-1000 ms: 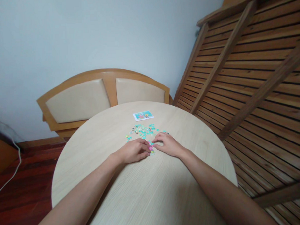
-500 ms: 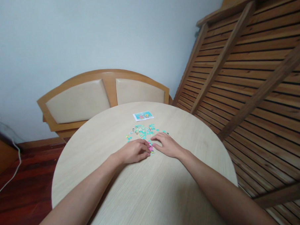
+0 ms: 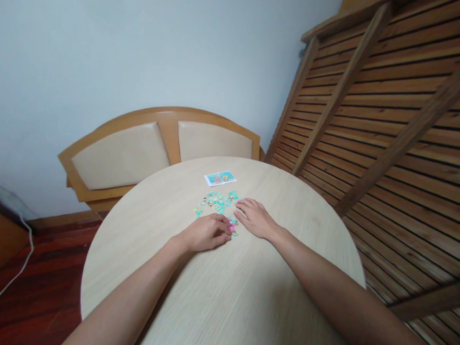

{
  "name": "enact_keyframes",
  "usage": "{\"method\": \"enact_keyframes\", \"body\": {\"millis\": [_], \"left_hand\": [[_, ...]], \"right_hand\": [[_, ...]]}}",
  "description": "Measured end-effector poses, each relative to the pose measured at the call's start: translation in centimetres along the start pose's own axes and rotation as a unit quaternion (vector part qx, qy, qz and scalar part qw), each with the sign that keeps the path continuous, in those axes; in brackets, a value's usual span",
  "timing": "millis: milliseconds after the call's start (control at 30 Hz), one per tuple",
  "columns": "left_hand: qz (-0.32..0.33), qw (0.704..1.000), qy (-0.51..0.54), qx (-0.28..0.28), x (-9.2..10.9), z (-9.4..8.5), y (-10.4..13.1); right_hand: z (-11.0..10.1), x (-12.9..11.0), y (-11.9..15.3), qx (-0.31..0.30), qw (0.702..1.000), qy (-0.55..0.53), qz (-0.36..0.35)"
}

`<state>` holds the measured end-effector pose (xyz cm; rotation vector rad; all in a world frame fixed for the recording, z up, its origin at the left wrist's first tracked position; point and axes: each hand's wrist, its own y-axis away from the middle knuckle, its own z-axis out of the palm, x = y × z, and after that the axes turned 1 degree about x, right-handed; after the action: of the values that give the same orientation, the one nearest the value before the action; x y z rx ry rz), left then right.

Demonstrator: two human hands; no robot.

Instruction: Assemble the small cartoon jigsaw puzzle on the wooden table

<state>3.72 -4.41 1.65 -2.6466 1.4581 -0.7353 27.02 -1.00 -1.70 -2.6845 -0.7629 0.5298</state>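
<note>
Small joined jigsaw pieces (image 3: 233, 227), pink with some yellow and teal, lie on the round table between my two hands. My left hand (image 3: 206, 231) rests at their left edge with its fingers curled in and pressed against them, hiding part of that edge. On the other side, my right hand (image 3: 255, 218) is open, palm down, with its fingers stretched over the tabletop and nothing visibly held. Its fingertips are near the loose jigsaw pieces (image 3: 216, 200), a mostly teal scatter just beyond both hands. Details of single pieces are too small to make out.
A picture card (image 3: 220, 178) with cartoon figures on teal lies farther back on the pale round table (image 3: 147, 206). Behind stands a padded headboard (image 3: 122, 156) against the wall. A slatted wooden frame (image 3: 369, 136) leans at right. A white cable (image 3: 27, 252) hangs at left.
My right hand has shifted slightly right and away from the joined pieces, its fingers straighter, uncovering more of them. My left hand has stayed nearly in place.
</note>
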Motion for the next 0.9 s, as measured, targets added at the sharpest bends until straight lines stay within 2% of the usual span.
{"method": "enact_keyframes", "body": {"millis": [133,233,433,733,900], "left_hand": [[-0.005,1.0,0.001,-0.001,0.1,-0.1,0.0],[-0.001,1.0,0.002,-0.001,0.0,-0.1,0.1],[-0.002,1.0,0.0,-0.002,-0.4,0.1,0.2],[0.003,1.0,0.008,0.0,-0.3,0.1,0.1],[-0.001,1.0,0.01,0.0,-0.2,0.1,0.0]], "right_hand": [[0.2,0.0,-0.2,-0.021,1.0,0.001,0.005],[0.6,0.2,-0.3,-0.046,0.998,0.0,0.036],[0.8,1.2,-0.5,-0.04,0.995,-0.02,0.085],[0.4,1.9,-0.3,0.016,0.998,-0.026,0.048],[-0.6,1.4,-0.2,0.011,0.999,-0.015,0.031]]}}
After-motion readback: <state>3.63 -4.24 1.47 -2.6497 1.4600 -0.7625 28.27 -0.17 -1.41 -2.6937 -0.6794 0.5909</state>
